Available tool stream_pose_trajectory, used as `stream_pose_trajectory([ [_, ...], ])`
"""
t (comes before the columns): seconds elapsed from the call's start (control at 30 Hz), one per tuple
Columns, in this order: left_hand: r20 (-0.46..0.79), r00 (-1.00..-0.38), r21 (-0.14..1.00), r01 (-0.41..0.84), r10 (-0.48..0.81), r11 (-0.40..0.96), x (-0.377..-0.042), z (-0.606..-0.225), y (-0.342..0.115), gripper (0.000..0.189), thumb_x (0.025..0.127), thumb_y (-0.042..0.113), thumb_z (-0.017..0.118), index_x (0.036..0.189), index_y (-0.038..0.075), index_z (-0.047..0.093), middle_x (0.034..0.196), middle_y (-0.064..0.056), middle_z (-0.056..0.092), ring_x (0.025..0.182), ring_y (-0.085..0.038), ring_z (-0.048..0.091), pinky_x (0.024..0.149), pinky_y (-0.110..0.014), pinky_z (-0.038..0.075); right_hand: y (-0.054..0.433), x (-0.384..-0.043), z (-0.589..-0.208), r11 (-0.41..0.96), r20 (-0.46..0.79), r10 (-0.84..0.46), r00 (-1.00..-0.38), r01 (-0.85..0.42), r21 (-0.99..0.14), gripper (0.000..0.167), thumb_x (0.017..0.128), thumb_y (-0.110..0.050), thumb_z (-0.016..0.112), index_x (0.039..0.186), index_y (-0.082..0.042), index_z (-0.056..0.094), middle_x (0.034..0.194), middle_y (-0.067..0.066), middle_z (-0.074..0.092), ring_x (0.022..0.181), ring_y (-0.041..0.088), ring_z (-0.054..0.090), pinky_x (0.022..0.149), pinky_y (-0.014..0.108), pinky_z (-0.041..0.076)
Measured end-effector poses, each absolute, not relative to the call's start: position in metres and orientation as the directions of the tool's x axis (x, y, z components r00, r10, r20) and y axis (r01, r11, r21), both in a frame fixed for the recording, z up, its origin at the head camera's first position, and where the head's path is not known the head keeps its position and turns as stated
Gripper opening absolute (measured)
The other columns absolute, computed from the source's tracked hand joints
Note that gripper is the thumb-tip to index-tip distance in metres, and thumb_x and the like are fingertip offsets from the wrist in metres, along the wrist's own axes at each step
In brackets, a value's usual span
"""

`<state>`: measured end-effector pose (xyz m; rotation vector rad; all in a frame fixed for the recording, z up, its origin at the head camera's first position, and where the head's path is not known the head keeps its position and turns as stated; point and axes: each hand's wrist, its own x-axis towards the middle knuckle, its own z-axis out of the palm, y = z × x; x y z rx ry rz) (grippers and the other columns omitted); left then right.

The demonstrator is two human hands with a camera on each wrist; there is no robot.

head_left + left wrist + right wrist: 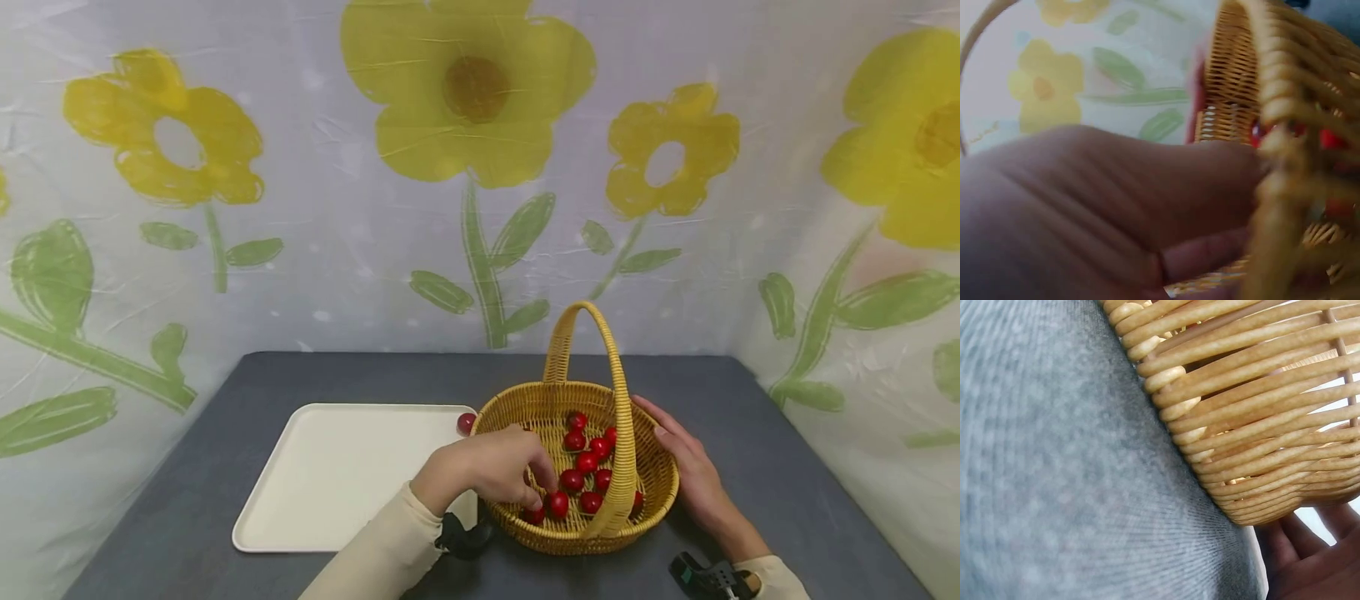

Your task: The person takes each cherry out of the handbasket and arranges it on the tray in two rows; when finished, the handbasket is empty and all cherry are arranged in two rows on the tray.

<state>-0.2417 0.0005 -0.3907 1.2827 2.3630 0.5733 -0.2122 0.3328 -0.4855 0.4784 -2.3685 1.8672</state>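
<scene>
My left hand (pixel 498 467) reaches over the left rim into a yellow wicker basket (pixel 517 533). Its thumb and a finger point down, spread apart, with the fingertips close above a red fruit (pixel 533 515) and beside another red fruit (pixel 557 504). Whether they touch is unclear; in the left wrist view the wicker and the hand itself hide the fingertips. On the basket's far right side, my right hand (pixel 697 475) rests against the outer wall, fingers fairly straight. The right wrist view shows these fingers (pixel 1300 534) against the wicker. Several small, round, shiny red fruits (pixel 587 462) lie in the basket.
A white rectangular tray (pixel 337 475) lies left of the basket, its right edge meeting it. One darker red fruit (pixel 467 423) sits at the tray's far right corner. The basket's tall arched handle (pixel 621 417) rises over the fruits. The table (pixel 390 375) is dark grey.
</scene>
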Motion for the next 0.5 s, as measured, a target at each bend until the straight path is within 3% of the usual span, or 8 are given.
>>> stream_pose_trajectory([
  [0.13, -0.164, -0.563, 0.429, 0.699, 0.81, 0.572, -0.237, -0.396, 0.012, 0.013, 0.084, 0.011, 0.093, 0.09, 0.019, 0.084, 0.082, 0.017, 0.071, 0.082, 0.0, 0.061, 0.081, -0.018, 0.053, 0.331, -0.213, -0.485, 0.185, 0.266, -0.202, -0.943, -0.303, -0.935, 0.053, 0.123, -0.026, 0.029, 0.172, -0.007, 0.032, 0.164, -0.019, 0.047, 0.143, -0.008, 0.052, 0.11, 0.012, 0.048],
  [0.17, -0.169, -0.572, 0.419, 0.695, 0.803, 0.584, -0.236, -0.397, 0.014, 0.015, 0.082, 0.01, 0.093, 0.087, 0.019, 0.082, 0.079, 0.016, 0.069, 0.078, -0.002, 0.059, 0.073, -0.018, 0.052, 0.33, -0.213, -0.484, 0.183, 0.266, -0.202, -0.943, -0.303, -0.935, 0.053, 0.123, -0.026, 0.029, 0.172, -0.007, 0.033, 0.164, -0.019, 0.047, 0.143, -0.008, 0.052, 0.11, 0.012, 0.048],
  [0.23, -0.18, -0.581, 0.407, 0.691, 0.794, 0.598, -0.235, -0.398, 0.016, 0.017, 0.08, 0.007, 0.092, 0.085, 0.019, 0.08, 0.077, 0.015, 0.067, 0.076, -0.003, 0.058, 0.069, -0.017, 0.05, 0.33, -0.213, -0.485, 0.185, 0.266, -0.197, -0.944, -0.302, -0.935, 0.053, 0.123, -0.027, 0.029, 0.172, -0.008, 0.034, 0.164, -0.02, 0.048, 0.143, -0.009, 0.051, 0.11, 0.011, 0.047],
  [0.33, -0.18, -0.574, 0.426, 0.687, 0.799, 0.589, -0.237, -0.398, 0.014, 0.018, 0.084, 0.005, 0.088, 0.093, 0.019, 0.083, 0.084, 0.013, 0.072, 0.079, -0.001, 0.062, 0.072, -0.017, 0.052, 0.33, -0.212, -0.485, 0.197, 0.275, -0.195, -0.942, -0.312, -0.929, 0.053, 0.123, -0.026, 0.029, 0.172, -0.008, 0.034, 0.163, -0.02, 0.048, 0.143, -0.009, 0.051, 0.11, 0.011, 0.047],
  [0.5, -0.135, -0.538, 0.543, 0.662, 0.832, 0.516, -0.243, -0.393, 0.005, 0.022, 0.099, 0.006, 0.078, 0.118, 0.015, 0.085, 0.105, 0.007, 0.082, 0.094, 0.003, 0.071, 0.086, -0.017, 0.058, 0.332, -0.212, -0.486, 0.19, 0.285, -0.199, -0.938, -0.322, -0.928, 0.053, 0.123, -0.024, 0.029, 0.172, -0.006, 0.034, 0.162, -0.021, 0.049, 0.142, -0.008, 0.053, 0.109, 0.012, 0.048],
])
